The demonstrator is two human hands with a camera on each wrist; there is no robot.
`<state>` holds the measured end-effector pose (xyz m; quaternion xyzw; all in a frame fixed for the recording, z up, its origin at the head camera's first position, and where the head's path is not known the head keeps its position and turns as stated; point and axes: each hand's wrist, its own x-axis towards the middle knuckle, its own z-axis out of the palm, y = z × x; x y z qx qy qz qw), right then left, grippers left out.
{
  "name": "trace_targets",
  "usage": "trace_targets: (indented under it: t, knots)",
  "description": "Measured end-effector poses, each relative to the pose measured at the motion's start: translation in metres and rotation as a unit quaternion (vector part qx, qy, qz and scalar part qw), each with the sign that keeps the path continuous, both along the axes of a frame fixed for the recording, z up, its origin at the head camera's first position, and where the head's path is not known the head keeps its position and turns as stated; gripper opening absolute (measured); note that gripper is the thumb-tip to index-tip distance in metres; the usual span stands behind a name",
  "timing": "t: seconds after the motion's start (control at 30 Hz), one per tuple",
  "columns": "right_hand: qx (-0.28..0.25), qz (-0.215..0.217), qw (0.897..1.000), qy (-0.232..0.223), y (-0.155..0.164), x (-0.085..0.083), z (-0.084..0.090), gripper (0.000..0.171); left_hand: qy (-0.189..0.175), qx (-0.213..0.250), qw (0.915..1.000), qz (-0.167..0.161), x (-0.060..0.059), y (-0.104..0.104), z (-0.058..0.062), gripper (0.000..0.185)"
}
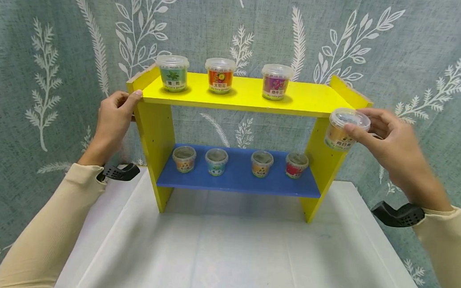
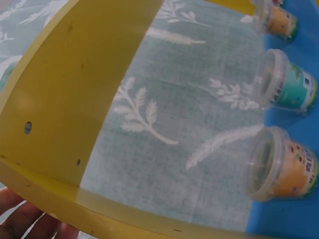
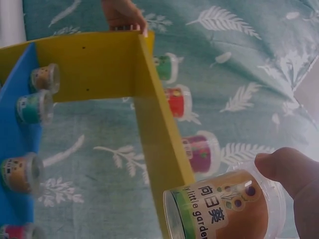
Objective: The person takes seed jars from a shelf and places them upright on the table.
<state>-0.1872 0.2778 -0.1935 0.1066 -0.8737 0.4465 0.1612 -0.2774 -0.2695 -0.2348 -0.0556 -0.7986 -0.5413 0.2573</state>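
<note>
Seemingly shelving, the right hand (image 1: 395,140) pinches a cup (image 1: 337,139) near two o'clock of the rack (image 1: 244,93); the left hand (image 1: 114,115) grips ten o'clock. Next probably calls for lifting.

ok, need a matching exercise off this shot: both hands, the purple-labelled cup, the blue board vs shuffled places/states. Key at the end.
1. Left hand
2. Right hand
3. Purple-labelled cup
4. Blue board

A. on the yellow top board
B. holding an orange-labelled cup
C. lower level, bearing four cups
D. gripping the shelf unit's upper left corner

Pairs: 1-D, 2-B, 3-A, 4-C
</note>
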Motion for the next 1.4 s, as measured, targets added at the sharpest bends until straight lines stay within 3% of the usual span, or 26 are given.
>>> trace_targets:
  t: [0.6, 1.4]
  knots:
    - [0.017, 0.012, 0.999, -0.042, 0.013, 0.003, -0.051, 0.058, 0.001, 0.018, 0.9998, -0.001, 0.000, 0.000, 0.003, 0.044]
    - [0.019, 0.071, 0.994, -0.085, 0.018, 0.013, -0.131, 0.055, -0.003, 0.010, 0.9999, -0.001, -0.001, 0.001, 0.001, 0.044]
